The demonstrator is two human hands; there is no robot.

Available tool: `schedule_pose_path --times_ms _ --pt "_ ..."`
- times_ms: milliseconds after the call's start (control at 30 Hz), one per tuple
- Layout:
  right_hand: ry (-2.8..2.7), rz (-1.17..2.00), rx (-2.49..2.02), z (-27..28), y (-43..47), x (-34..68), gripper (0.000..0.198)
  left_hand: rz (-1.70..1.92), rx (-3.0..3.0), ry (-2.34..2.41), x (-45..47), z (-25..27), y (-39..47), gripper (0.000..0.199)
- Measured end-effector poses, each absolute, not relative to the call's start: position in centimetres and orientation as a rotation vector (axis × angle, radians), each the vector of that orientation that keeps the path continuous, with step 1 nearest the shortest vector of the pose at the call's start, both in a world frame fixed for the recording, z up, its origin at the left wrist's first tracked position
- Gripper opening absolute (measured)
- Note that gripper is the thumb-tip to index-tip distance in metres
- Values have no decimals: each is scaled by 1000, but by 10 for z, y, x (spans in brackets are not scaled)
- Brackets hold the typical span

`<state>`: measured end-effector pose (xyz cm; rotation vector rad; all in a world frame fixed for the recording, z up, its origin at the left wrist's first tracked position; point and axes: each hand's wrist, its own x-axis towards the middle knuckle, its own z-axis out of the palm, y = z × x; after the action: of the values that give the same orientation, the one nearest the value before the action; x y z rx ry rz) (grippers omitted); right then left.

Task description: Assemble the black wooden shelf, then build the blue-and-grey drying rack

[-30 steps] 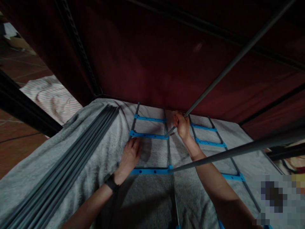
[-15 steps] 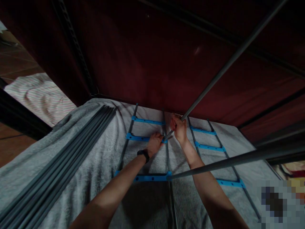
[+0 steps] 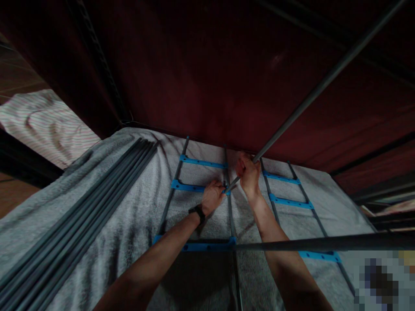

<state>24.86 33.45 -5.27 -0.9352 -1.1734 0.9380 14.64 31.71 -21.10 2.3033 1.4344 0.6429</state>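
My right hand (image 3: 250, 175) is wrapped round a long grey tube (image 3: 304, 101) that slants up to the right. The tube's lower end meets the right end of a blue crosspiece (image 3: 188, 186), where my left hand (image 3: 213, 196) grips; its fingertips are partly hidden. This crosspiece belongs to a ladder-like frame of grey tubes and blue crosspieces lying flat. A nearer blue crosspiece (image 3: 207, 246) on the same frame has a second grey tube (image 3: 324, 242) reaching right from its end, passing over my right forearm.
Several loose grey tubes (image 3: 106, 207) lie bundled at the left on a grey blanket (image 3: 136, 242). A second ladder-like frame with blue crosspieces (image 3: 292, 201) lies at the right. A dark red panel (image 3: 194, 77) rises behind. Striped fabric (image 3: 48, 123) lies at the far left.
The view has shifted slightly. The second tube, at the nearer crosspiece, now appears closer to level across the picture. Both hands keep their grips near the same joint.
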Motion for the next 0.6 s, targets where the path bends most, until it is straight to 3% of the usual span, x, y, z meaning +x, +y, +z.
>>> schedule_pose_path --times_ms 600 --pt "-1095 909 -962 -57 334 250 52 646 2276 1427 146 -211 318 21"
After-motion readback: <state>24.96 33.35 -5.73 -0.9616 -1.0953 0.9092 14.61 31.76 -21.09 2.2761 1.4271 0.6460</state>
